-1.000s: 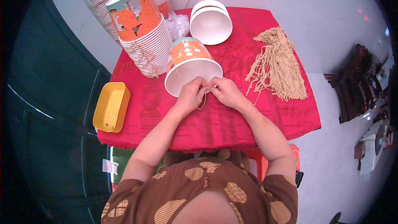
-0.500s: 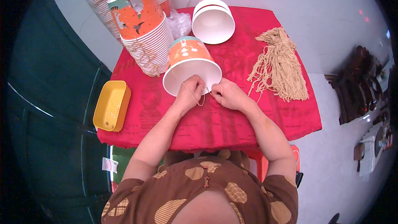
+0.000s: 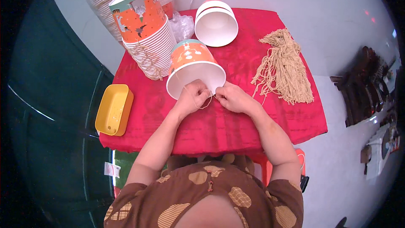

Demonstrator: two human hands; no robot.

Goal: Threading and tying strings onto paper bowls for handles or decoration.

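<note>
An orange and green paper bucket (image 3: 190,55) lies tipped on its side, its white mouth facing me. My left hand (image 3: 195,94) is at the near rim, fingers closed in a pinch on a thin beige cord (image 3: 203,108), which loops over and beside this hand. Close to its right, my right hand (image 3: 231,97) pinches the cord by the bucket's rim, fingertips almost meeting those of the left. The exact spot where the cord meets the rim is partly hidden by my fingers.
A tall stack of paper buckets (image 3: 145,21) stands at the back left, with plastic-wrapped stacks (image 3: 105,4) behind. Two nested buckets (image 3: 216,27) lie behind the worked one. A bundle of beige cords (image 3: 287,69) is on the right, a yellow tray (image 3: 122,109) on the left.
The cord loop beside my left hand has widened toward the right hand. Both hands stay at the rim, with only small finger shifts. The whole view has dipped slightly.
</note>
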